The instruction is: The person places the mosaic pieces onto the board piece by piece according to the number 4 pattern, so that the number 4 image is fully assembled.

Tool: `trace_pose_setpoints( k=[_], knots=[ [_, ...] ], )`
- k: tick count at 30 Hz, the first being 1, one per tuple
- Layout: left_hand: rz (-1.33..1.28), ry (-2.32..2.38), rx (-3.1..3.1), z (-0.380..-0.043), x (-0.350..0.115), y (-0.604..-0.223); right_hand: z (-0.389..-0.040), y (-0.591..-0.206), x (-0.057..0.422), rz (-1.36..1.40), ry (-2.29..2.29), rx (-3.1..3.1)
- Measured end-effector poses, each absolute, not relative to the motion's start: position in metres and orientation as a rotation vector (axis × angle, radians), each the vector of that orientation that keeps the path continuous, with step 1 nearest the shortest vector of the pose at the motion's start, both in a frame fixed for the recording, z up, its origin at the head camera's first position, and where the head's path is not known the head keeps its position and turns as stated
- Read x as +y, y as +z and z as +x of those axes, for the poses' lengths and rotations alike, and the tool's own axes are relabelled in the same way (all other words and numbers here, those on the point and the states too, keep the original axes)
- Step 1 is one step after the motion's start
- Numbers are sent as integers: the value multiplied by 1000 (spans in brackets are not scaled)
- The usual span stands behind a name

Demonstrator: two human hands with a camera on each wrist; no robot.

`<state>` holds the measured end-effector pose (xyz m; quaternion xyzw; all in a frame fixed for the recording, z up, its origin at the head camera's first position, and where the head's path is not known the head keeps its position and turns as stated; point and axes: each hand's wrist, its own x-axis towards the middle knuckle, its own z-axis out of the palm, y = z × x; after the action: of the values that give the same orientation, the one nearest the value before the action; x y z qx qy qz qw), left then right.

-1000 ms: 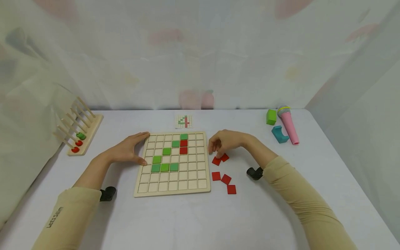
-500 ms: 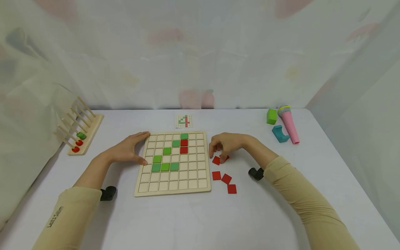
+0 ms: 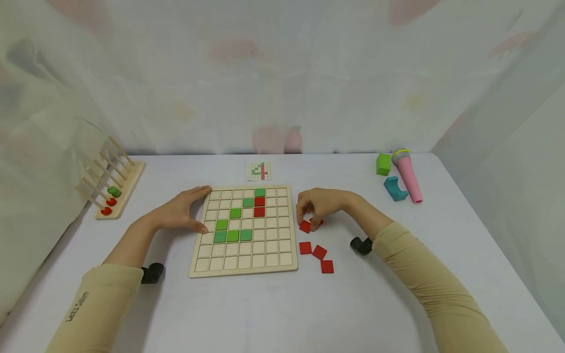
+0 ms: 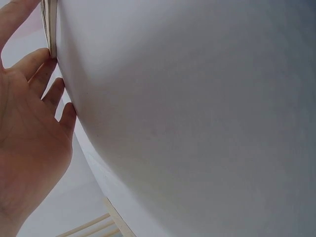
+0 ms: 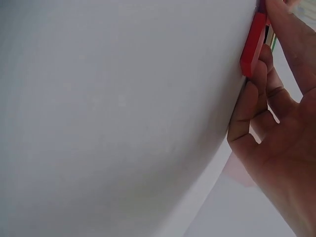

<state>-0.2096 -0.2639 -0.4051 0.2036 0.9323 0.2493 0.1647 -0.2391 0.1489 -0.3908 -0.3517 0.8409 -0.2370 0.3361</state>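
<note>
A pale gridded board (image 3: 258, 236) lies beside a person's left hand (image 3: 178, 210), which rests relaxed and spread at its edge. Across it, the right hand (image 3: 324, 202) bends over two red tiles (image 3: 304, 227); whether it grips one cannot be told. Three loose tiles (image 3: 320, 252) lie on that hand's near side.

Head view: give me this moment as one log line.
left grip: on left edge of board | right grip: at loose red tiles | board: seven green tiles, two red tiles
</note>
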Motion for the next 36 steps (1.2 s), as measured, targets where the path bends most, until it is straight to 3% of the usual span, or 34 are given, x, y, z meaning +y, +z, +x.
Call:
trace_pose_setpoints(
  k=[22,36],
  knots=[
    [582,697,2657,-208,-262,-404,-242,-380,142,-884,-723,2231],
    [575,705,2653,-208,-263,-404,-249,-375,103,-962,-900,2347]
  ],
)
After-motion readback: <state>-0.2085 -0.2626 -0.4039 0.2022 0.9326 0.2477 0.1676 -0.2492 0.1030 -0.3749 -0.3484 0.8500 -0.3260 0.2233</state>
